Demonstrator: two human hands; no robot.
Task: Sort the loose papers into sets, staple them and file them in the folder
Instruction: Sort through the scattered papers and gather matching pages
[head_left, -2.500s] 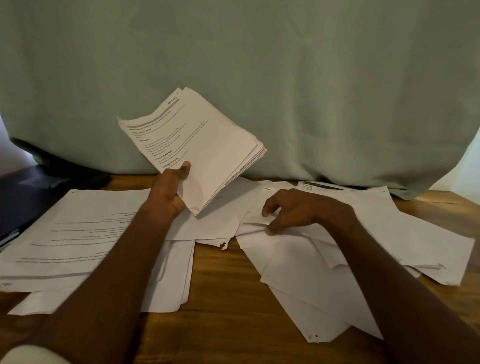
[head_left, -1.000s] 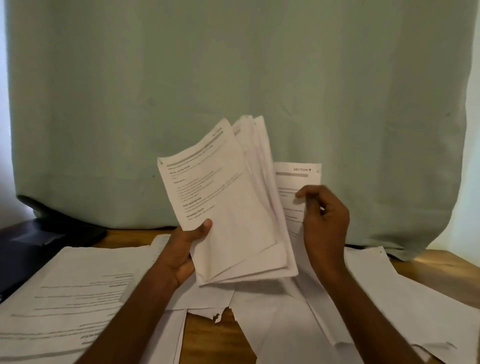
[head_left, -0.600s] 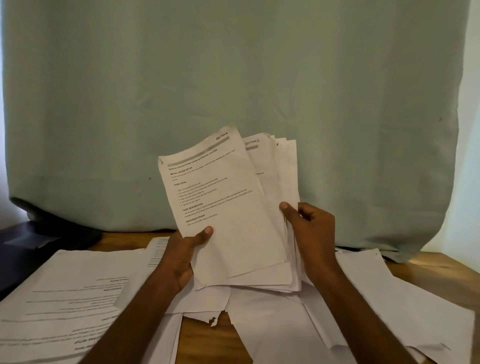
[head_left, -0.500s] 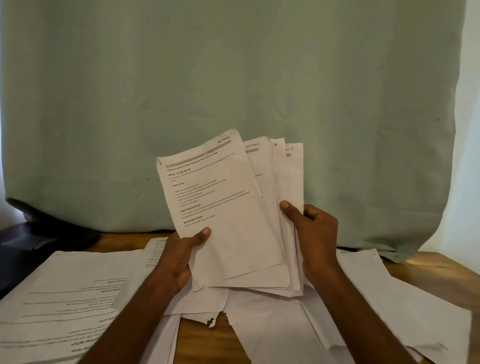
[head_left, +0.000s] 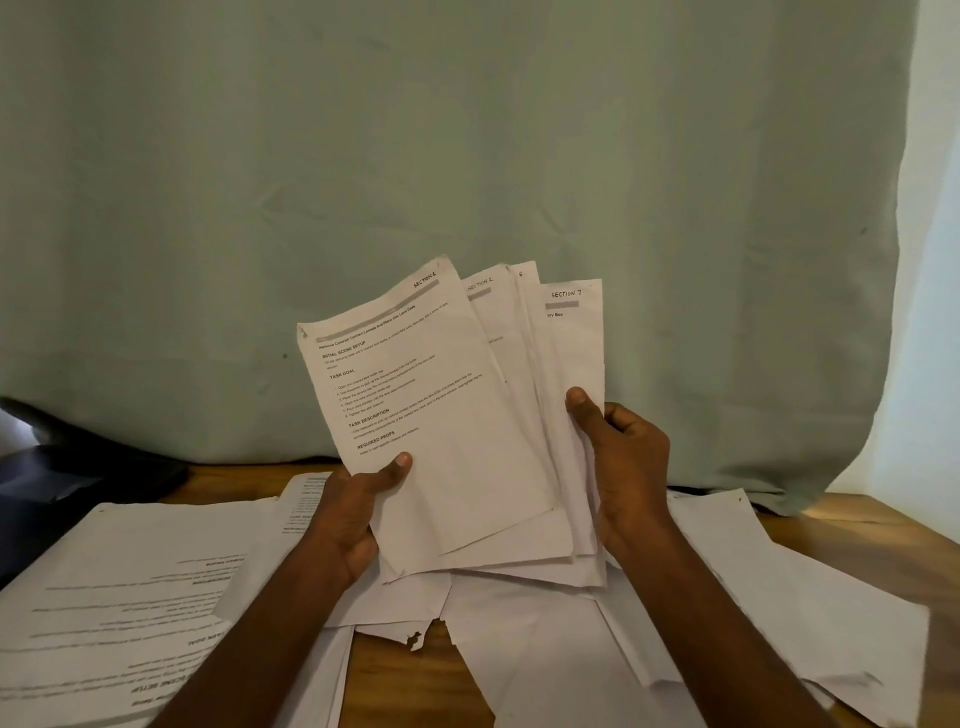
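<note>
The fanned sheaf of printed sheets (head_left: 441, 415) is held upright above the wooden worktop (head_left: 857, 540), in front of the pale green curtain (head_left: 467, 156); its front page is headed SECTION 1, with corners marked SECTION 2, 6 and SECTION 7 showing behind it. The left hand (head_left: 353, 514) grips the sheaf's lower left edge with the thumb across the front page, and the right hand (head_left: 623, 467) pinches its right edge at the rearmost sheet. By my reading the work is early: sorting by section heading is under way, nothing looks stapled, and neither a stapler nor a folder can be made out. Below the sheaf, many loose papers (head_left: 571, 649) lie overlapping on the worktop, with a printed spread (head_left: 130, 597) to its left, so most sorting, all stapling and filing remain.
</note>
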